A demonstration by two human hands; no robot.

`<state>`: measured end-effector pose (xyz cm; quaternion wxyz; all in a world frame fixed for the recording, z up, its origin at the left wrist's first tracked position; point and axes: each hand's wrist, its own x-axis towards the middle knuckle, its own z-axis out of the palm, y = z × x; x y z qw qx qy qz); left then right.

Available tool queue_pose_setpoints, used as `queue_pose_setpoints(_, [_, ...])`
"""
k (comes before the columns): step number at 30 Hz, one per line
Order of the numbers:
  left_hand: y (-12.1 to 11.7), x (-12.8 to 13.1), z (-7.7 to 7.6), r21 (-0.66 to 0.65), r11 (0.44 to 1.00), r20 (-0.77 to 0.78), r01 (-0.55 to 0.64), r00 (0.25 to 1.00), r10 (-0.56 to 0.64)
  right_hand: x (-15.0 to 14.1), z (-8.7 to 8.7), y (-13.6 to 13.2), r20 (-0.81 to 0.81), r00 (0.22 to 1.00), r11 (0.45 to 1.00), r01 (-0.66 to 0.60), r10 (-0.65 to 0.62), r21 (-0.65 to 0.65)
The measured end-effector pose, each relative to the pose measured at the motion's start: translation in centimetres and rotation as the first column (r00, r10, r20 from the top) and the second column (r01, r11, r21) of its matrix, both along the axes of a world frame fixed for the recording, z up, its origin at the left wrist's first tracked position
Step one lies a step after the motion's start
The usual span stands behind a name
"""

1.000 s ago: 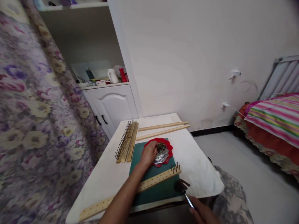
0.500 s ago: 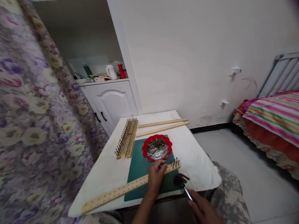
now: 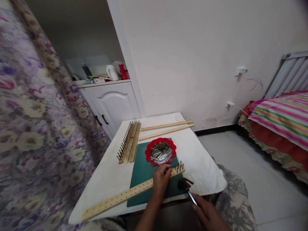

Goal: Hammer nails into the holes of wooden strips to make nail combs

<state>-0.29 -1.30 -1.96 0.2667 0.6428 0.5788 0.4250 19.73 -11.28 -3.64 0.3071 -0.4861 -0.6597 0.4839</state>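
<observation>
My left hand (image 3: 161, 179) is closed in a pinch over a wooden strip (image 3: 125, 194) with two rows of holes. A nail, mostly hidden by the fingers, seems to be between thumb and forefinger. Just right of the fingertips, several dark nails (image 3: 179, 167) stand upright in the strip's end. My right hand (image 3: 204, 210) grips a claw hammer (image 3: 189, 190) by its handle; the dark head hangs near the table's front edge, apart from the strip. Beyond my left hand, a red scalloped dish (image 3: 148, 157) holds many loose nails (image 3: 161, 152).
A green mat (image 3: 139, 170) lies under the dish and strip on a white-covered table (image 3: 108, 179). Nail-studded strips (image 3: 130, 141) stand at the left. Two bare strips (image 3: 166, 132) lie at the back. A floral curtain (image 3: 36, 128) hangs left; a bed (image 3: 281, 122) is at right.
The whole view has shifted slightly. Both hands, the hammer and the strip keep nearly the same places relative to each other.
</observation>
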Motion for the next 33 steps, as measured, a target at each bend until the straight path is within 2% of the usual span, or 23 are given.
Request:
queue_pose_setpoints(3, [0.2, 0.0, -0.2, 0.001, 1.000, -0.008, -0.009, 1.000, 0.009, 0.0, 0.6, -0.4, 0.025, 0.999, 0.999, 0.043, -0.043, 0.012])
queue_pose_setpoints(6, [0.2, 0.1, -0.3, 0.017, 1.000, -0.023, -0.012, 1.000, 0.013, -0.3, 2.4, -0.1, 0.073, 0.997, 0.999, 0.029, -0.032, 0.039])
queue_pose_setpoints(10, [0.2, 0.2, -0.4, 0.017, 1.000, -0.039, -0.018, 0.999, 0.018, -1.3, 5.6, 2.0, 0.045, 0.999, 0.993, 0.007, -0.013, 0.117])
queue_pose_setpoints(13, [0.1, 0.3, -0.4, -0.001, 1.000, -0.049, -0.027, 0.998, 0.027, -2.1, 6.8, 4.0, 0.050, 0.998, 0.983, 0.013, -0.022, 0.183])
queue_pose_setpoints(18, [0.1, 0.3, -0.6, 0.004, 0.999, -0.074, -0.045, 0.996, 0.045, -3.0, 6.3, 5.6, 0.121, 0.992, 0.970, 0.001, -0.031, 0.242])
queue_pose_setpoints(26, [0.1, 0.3, -0.8, -0.003, 0.999, -0.069, -0.047, 0.997, 0.047, -3.3, 5.8, 5.2, 0.155, 0.988, 0.970, -0.018, -0.020, 0.240])
queue_pose_setpoints(33, [-0.2, 0.3, 0.0, -0.011, 0.998, -0.088, -0.060, 0.994, 0.059, -3.3, 5.9, 5.4, 0.143, 0.989, 0.973, -0.010, -0.024, 0.229])
